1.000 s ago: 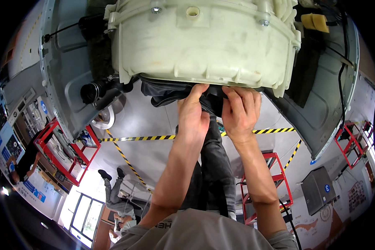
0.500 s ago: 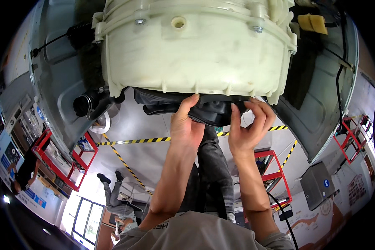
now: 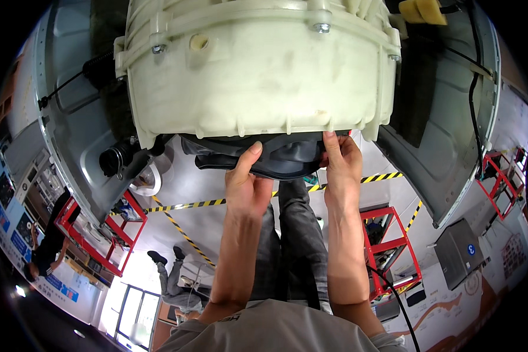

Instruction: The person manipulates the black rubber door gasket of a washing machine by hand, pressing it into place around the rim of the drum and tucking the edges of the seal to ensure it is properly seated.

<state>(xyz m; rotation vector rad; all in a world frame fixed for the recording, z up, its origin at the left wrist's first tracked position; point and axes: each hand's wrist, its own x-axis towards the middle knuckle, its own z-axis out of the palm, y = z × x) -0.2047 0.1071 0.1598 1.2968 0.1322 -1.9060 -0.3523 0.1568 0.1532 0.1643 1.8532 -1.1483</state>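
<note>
A large off-white plastic washing machine tub (image 3: 261, 88) fills the top middle. Along its near lower edge hangs a folded black rubber door gasket (image 3: 290, 157). My left hand (image 3: 246, 182) grips the gasket near its middle, thumb on the outer fold and fingers underneath. At the gasket's right end, my right hand (image 3: 343, 167) is closed on the rubber, with its thumb up against the tub's edge. Its fingertips are partly hidden behind the gasket. How the gasket sits on the tub's rim cannot be seen.
Grey metal cabinet sides stand left (image 3: 76, 111) and right (image 3: 446, 135) of the tub. A black corrugated hose (image 3: 116, 159) is at the left, a yellow foam block (image 3: 422, 10) at the upper right. Red-framed carts (image 3: 396, 243) and other people (image 3: 179, 287) are farther off.
My left thumb has moved from the tub's edge down onto the gasket. My right hand, its fingers looser before, has closed on the gasket's right end. The tub sits farther left in view.
</note>
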